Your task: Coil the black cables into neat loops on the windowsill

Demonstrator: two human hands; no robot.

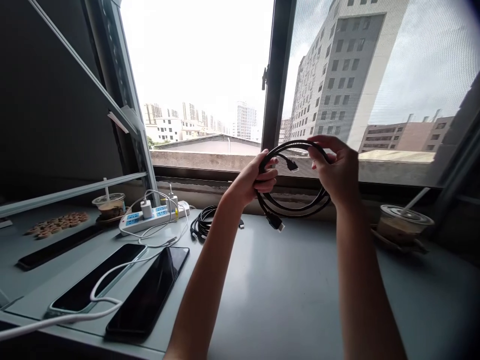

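A: How is the held item listed?
B: One cable (pixel 286 145): black, slim, smooth, wound in a loose round coil; two dark plugs with pale tips are shown, one inside the loop, one below.
A: Place and grip?
B: Right of centre, raised before the window (pixel 279 75). The coil's left side is grasped in the curled left hand (pixel 258 175); its upper right is held by the right hand's (pixel 335 167) fingers.
A: Surroundings?
B: Desk (pixel 285 280): grey, sheened. Lower left, a phone (pixel 150 295): rectangular, glassy. Centre left, a strip (pixel 161 216): white, blue-socketed. Right, a cup (pixel 405 222): round, lidded, strawed.
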